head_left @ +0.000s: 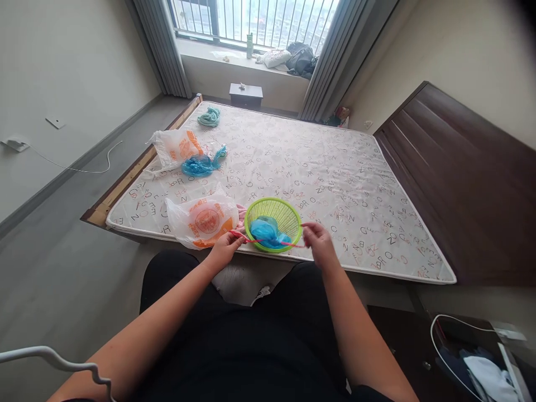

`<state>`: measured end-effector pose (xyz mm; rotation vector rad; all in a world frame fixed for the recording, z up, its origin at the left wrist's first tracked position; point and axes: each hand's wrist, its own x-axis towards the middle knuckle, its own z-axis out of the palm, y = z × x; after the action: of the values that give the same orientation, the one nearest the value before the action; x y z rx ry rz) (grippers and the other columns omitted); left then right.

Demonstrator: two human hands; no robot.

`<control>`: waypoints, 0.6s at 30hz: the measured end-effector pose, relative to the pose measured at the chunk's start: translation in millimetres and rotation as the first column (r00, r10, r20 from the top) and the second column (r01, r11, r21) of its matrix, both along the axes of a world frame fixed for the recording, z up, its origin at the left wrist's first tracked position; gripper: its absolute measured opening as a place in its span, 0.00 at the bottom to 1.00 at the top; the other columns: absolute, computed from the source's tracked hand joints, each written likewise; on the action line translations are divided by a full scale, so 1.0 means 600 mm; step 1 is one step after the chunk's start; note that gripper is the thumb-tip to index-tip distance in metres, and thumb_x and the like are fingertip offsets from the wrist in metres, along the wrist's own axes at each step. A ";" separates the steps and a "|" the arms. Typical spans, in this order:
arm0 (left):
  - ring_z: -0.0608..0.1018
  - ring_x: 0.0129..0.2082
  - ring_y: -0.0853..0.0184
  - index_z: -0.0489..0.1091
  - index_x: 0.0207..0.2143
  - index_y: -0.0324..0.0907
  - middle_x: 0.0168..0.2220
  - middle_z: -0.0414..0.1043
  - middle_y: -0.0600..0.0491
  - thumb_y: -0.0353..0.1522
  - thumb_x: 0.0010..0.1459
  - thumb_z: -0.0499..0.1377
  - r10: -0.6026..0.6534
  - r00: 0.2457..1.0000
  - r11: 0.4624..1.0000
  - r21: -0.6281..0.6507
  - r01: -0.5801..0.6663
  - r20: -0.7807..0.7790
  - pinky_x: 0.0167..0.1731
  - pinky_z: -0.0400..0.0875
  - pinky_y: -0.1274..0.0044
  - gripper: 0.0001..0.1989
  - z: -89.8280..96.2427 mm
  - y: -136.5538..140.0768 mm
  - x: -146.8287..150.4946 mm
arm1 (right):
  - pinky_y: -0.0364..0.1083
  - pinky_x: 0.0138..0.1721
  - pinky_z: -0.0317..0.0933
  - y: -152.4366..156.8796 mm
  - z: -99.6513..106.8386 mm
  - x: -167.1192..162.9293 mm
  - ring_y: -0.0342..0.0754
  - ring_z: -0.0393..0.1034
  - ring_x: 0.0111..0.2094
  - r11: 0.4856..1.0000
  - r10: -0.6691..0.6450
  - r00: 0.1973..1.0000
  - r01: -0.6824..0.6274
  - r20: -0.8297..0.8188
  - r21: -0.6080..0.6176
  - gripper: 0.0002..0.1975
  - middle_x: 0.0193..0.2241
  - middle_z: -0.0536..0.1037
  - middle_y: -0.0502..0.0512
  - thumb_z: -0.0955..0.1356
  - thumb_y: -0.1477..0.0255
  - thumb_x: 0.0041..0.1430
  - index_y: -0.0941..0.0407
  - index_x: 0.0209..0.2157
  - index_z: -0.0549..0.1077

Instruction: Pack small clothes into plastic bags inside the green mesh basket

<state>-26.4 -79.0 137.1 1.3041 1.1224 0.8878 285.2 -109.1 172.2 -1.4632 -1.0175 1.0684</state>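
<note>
A green plastic basket sits on the front edge of the mattress, with a blue plastic bag inside it. A thin red string runs across the bag near its gathered neck. My left hand pinches one end of the string at the basket's left side. At the right side my right hand is closed on the other end, its fingers slightly blurred. Left of the basket lies a white plastic bag with orange print, with something pink beside it.
Farther back on the mattress lie another orange-printed white bag, a crumpled blue bag and a coiled teal cord or cloth. A dark headboard stands at the right. A white cable crosses the lower left.
</note>
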 end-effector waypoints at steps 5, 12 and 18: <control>0.80 0.41 0.62 0.73 0.36 0.39 0.40 0.80 0.47 0.53 0.56 0.65 -0.067 0.993 0.991 -0.107 0.077 0.093 0.42 0.75 0.71 0.25 0.007 -0.019 0.010 | 0.49 0.39 0.67 -0.024 -0.029 -0.064 0.50 0.71 0.35 0.868 0.486 0.716 -0.461 0.501 -0.184 0.34 0.35 0.76 0.51 0.81 0.61 0.45 0.51 0.54 0.75; 0.79 0.46 0.61 0.72 0.49 0.40 0.45 0.76 0.46 0.42 0.50 0.72 -0.059 0.992 0.994 -0.084 0.069 0.115 0.48 0.75 0.68 0.27 -0.006 -0.026 0.026 | 0.49 0.41 0.69 0.030 -0.015 -0.058 0.52 0.72 0.39 0.958 0.249 0.785 -0.286 0.567 -0.024 0.13 0.36 0.77 0.57 0.66 0.59 0.64 0.54 0.35 0.76; 0.78 0.31 0.67 0.67 0.63 0.43 0.35 0.75 0.56 0.41 0.48 0.74 -0.178 0.981 0.984 -0.041 0.175 -0.082 0.37 0.74 0.73 0.41 -0.009 -0.017 0.057 | 0.46 0.31 0.68 0.033 0.083 -0.098 0.50 0.75 0.33 0.900 0.433 0.884 -0.416 0.176 -0.129 0.20 0.31 0.77 0.53 0.64 0.51 0.67 0.53 0.34 0.70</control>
<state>7.5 -89.3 131.7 1.4013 1.0644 0.6848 226.5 -89.2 222.2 -1.4753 -1.5039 1.3052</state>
